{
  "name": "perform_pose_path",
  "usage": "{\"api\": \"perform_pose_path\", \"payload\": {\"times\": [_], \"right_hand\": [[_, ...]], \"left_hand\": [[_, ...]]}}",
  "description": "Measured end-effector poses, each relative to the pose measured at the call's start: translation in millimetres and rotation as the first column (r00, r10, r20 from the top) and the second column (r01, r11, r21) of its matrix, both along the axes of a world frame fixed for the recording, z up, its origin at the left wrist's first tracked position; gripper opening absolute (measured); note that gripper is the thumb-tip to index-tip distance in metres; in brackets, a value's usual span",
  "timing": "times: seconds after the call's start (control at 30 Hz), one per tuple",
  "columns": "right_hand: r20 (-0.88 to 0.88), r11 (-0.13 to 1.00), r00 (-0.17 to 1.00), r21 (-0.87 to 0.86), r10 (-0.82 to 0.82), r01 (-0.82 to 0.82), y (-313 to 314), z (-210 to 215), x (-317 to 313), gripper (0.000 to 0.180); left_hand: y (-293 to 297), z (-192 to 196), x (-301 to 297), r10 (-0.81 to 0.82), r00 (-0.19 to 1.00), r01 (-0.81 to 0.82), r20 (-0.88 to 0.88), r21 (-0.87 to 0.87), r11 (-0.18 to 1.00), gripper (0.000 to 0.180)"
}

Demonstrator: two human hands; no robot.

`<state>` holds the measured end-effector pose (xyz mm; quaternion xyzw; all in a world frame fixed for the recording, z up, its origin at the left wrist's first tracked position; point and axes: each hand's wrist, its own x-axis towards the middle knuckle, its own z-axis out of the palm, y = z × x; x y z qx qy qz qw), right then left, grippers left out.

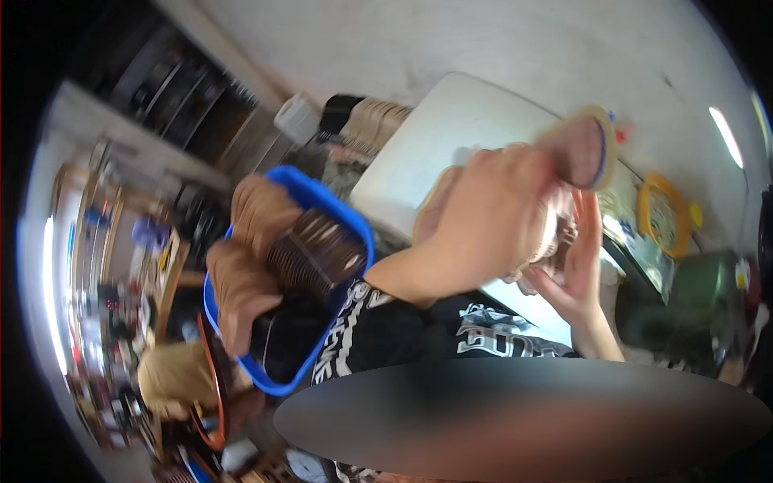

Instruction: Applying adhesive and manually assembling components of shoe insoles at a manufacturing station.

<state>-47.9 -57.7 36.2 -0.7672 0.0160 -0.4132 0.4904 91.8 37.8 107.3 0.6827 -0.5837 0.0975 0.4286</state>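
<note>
Two hands in shot — left hand (491, 217) gripping one tan-rimmed sole (581, 153) up at two o'clock, pretty blurry, right hand (581, 270) curved by some layered pieces (564, 233), can't tell if it's gripping. One more sole shows behind the left wrist, over one white table (451, 121). One blue basket (350, 213) at nine — big white lettering on one black shirt (403, 326) near six

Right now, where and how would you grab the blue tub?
I'd take the blue tub by its rim, coming from the side toward the white table. That stretch of rim shows bare, so fingers could likely hook over it. The brown stacks lean over the opposite rim and rise above it, so a grip there would probably disturb them.
</note>
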Motion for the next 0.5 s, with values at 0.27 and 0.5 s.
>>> {"api": "perform_pose_path", "payload": {"times": [0.27, 0.5], "right_hand": [[-0.027, 0.824, 0.831, 0.115, -0.556, 0.555, -34.3, 17.6, -60.3, 0.034], [0.018, 0.838, 0.987, 0.532, -0.157, 0.123, -28.7, 22.7, -115.2, 0.054]], "left_hand": [[-89.4, -4.1, -63.8, -0.422, 0.9, 0.369, -0.108, -0.323, 0.871, 0.029], [-101.8, -47.1, -67.9, -0.415, 0.3, 0.73, -0.859, -0.073, 0.68, 0.048]]}}
